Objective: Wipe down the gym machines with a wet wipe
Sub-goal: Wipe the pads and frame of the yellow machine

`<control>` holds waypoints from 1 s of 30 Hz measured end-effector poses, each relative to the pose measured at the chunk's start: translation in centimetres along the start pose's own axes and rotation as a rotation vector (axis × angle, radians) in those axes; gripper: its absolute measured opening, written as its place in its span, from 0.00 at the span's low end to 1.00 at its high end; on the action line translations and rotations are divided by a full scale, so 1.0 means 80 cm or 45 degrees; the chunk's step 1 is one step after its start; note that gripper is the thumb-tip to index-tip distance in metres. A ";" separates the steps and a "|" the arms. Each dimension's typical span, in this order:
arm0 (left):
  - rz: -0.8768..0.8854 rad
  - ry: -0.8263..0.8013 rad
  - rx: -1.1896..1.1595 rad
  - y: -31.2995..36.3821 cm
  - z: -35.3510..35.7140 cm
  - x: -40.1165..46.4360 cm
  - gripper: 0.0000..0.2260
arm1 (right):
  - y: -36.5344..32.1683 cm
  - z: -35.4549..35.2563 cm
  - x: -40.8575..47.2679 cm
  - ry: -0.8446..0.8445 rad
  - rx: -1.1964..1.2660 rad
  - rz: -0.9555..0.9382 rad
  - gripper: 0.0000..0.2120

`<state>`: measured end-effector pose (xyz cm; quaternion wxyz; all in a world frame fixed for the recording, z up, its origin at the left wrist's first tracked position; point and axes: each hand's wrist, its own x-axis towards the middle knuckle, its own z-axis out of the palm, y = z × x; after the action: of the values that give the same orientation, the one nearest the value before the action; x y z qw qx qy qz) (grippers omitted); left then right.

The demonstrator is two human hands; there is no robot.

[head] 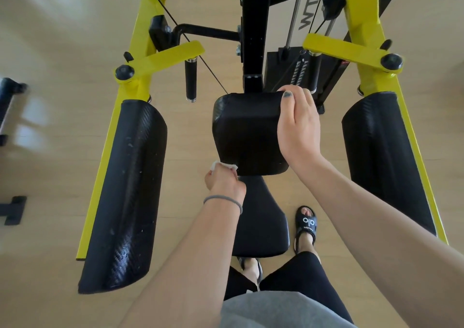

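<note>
Left hand [223,180] pinching wipe [221,165], right hand [297,124] gripping chest pad [247,131]; sandal [306,221] probably reads "alo"

pads [125,192]: black textured vinyl, slight sheen | frame [365,51]: glossy yellow metal

Light wood-look floor [62,51], yellow machine frame [100,177] standing on it, black sandalled foot [305,223] lower centre, dark blurred base, maybe another machine [10,101], left edge

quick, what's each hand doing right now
Left hand: fingers curled round a crumpled white wet wipe, at the lower edge of the black padded back pad.
Right hand: gripping that pad's top right corner.
</note>
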<state>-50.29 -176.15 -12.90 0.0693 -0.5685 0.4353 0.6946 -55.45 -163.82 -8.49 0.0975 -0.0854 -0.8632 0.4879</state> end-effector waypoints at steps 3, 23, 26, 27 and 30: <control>0.232 0.178 0.595 0.000 -0.008 0.028 0.15 | -0.001 0.001 0.000 0.002 0.017 0.000 0.16; 0.421 -0.399 1.673 -0.098 0.043 0.010 0.20 | 0.002 -0.013 0.002 -0.134 0.060 -0.014 0.15; 0.337 -0.309 1.436 -0.070 0.036 0.008 0.18 | 0.002 -0.015 0.002 -0.152 0.074 -0.013 0.15; 0.363 -0.293 1.476 -0.056 0.029 0.014 0.17 | 0.003 -0.015 0.002 -0.149 0.073 -0.014 0.15; 0.388 -0.069 1.400 -0.020 -0.006 0.031 0.12 | 0.002 -0.011 0.002 -0.120 0.060 -0.018 0.15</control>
<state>-49.86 -176.51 -15.82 0.2652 -0.3616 0.8079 0.3823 -55.38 -162.94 -8.18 0.0620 -0.0539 -0.8557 0.5109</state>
